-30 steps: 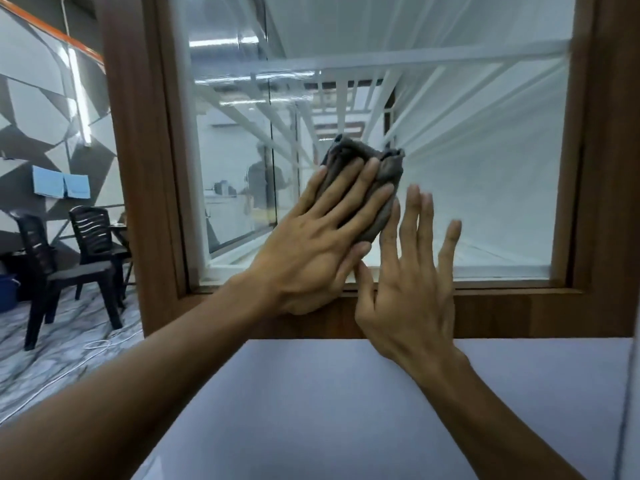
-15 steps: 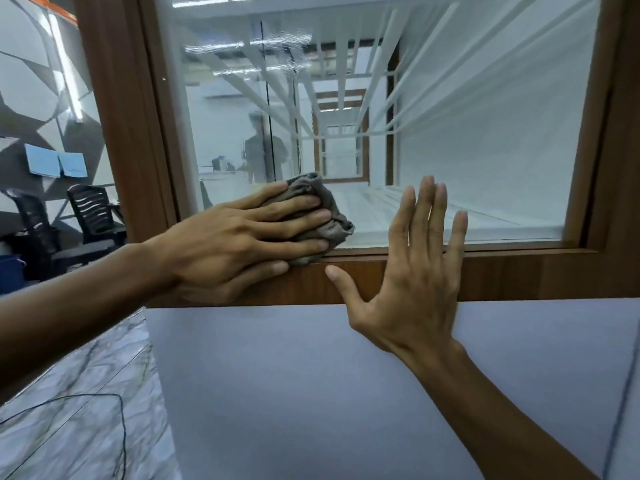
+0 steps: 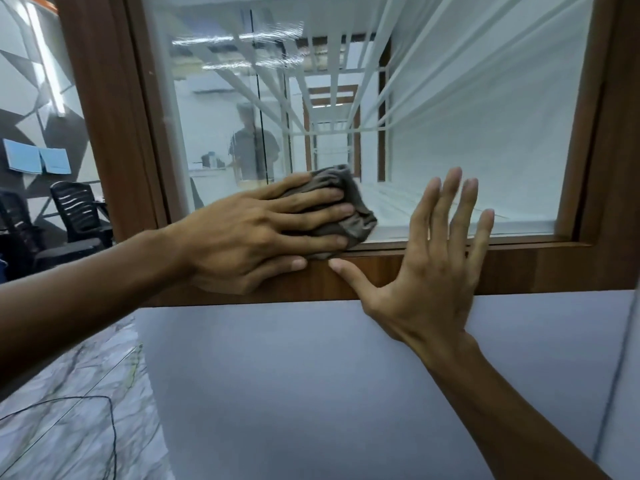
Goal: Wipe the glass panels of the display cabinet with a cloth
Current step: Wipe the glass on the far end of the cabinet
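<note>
head view: left hand (image 3: 249,237) presses the cloth (image 3: 351,211) flat-fingered on the glass panel (image 3: 450,98), right hand (image 3: 429,271) splayed on the frame (image 3: 536,268).

No legible text, label, brand or number in the head view. Two blue sheets (image 3: 38,161) pinned on the patterned wall (image 3: 24,102) at left may carry print, but they are too small and blurred to read.

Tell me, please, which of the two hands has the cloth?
The left hand presses the grey-brown cloth against the glass panel, while the right hand rests bare across the wooden frame.
</note>
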Motion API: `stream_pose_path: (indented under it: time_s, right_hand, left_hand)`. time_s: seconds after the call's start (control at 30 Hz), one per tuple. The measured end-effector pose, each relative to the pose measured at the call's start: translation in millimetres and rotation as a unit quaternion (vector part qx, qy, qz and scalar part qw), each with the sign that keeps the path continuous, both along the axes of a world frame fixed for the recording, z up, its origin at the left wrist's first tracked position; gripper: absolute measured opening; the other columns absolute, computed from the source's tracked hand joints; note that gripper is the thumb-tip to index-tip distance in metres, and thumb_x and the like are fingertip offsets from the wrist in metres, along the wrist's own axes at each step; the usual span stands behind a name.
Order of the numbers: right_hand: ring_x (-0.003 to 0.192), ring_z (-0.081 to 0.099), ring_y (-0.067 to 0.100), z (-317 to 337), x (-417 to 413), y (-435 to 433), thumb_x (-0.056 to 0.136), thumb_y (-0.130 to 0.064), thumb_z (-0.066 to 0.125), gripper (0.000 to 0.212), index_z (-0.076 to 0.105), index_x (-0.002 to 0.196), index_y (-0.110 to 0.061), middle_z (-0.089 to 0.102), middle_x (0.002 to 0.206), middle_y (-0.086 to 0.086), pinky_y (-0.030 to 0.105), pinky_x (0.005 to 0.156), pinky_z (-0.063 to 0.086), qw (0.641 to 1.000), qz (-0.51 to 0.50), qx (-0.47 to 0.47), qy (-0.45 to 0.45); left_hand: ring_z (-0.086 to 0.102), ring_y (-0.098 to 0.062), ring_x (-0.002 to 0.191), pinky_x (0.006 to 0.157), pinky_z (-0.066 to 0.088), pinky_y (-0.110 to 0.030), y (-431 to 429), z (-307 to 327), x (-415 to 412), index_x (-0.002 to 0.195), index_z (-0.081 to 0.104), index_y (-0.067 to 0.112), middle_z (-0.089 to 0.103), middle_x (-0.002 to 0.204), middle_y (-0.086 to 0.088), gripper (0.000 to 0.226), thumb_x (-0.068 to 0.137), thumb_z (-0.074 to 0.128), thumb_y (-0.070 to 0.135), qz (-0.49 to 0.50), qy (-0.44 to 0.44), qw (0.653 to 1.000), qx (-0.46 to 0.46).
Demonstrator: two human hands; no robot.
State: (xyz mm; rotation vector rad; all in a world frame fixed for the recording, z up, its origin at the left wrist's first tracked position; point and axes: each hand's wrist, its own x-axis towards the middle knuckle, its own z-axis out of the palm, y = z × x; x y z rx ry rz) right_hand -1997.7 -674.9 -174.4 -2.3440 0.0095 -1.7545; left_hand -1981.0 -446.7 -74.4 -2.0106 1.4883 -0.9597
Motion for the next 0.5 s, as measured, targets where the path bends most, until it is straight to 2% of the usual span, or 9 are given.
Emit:
stream_pose_path:
  time_s: [0.1,0.23,0.4,0.5]
  right_hand:
    - [0.157,0.0,0.043,4.6,0.2,5.1,0.087,-0.085,0.036,0.115,0.013,0.162,-0.001,0.006,0.17,0.021,0.07,0.121,0.006,0.999,-0.006,-0.05,0.008]
    - [0.158,-0.001,0.043,4.1,0.5,2.2,0.09,-0.071,0.043,0.106,0.012,0.161,0.002,0.005,0.17,0.022,0.071,0.121,0.007,0.998,0.021,-0.054,0.006]
    - [0.158,-0.002,0.041,6.1,-3.0,2.5,0.088,-0.078,0.041,0.111,0.012,0.162,0.0,0.003,0.17,0.022,0.072,0.121,0.004,0.997,0.038,-0.057,0.024]
    - [0.158,-0.005,0.038,15.4,-2.1,18.7,0.09,-0.077,0.037,0.107,0.01,0.163,-0.004,-0.002,0.17,0.023,0.075,0.119,0.002,0.992,0.056,-0.107,0.043]
  left_hand:
    - [0.009,-0.023,0.16,0.129,0.009,-0.054,0.5,-6.2,-3.5,0.16,0.036,0.024,0.02,0.171,-0.003,0.052,0.11,0.03,0.038,0.017,0.008,0.999,-0.036]
    - [0.005,-0.021,0.161,0.13,0.004,-0.052,-35.6,-11.8,-4.1,0.159,0.038,0.024,0.02,0.171,-0.002,0.051,0.111,0.028,0.039,0.019,0.012,0.999,-0.043]
    - [0.006,-0.021,0.16,0.13,0.008,-0.052,-0.2,-6.8,-3.5,0.16,0.035,0.024,0.018,0.171,-0.001,0.051,0.111,0.033,0.034,0.035,0.002,0.999,-0.018]
    - [0.003,-0.022,0.161,0.131,0.004,-0.046,33.5,-25.8,-9.7,0.163,0.025,0.025,0.013,0.173,-0.004,0.053,0.111,0.028,0.034,0.092,-0.032,0.989,-0.113]
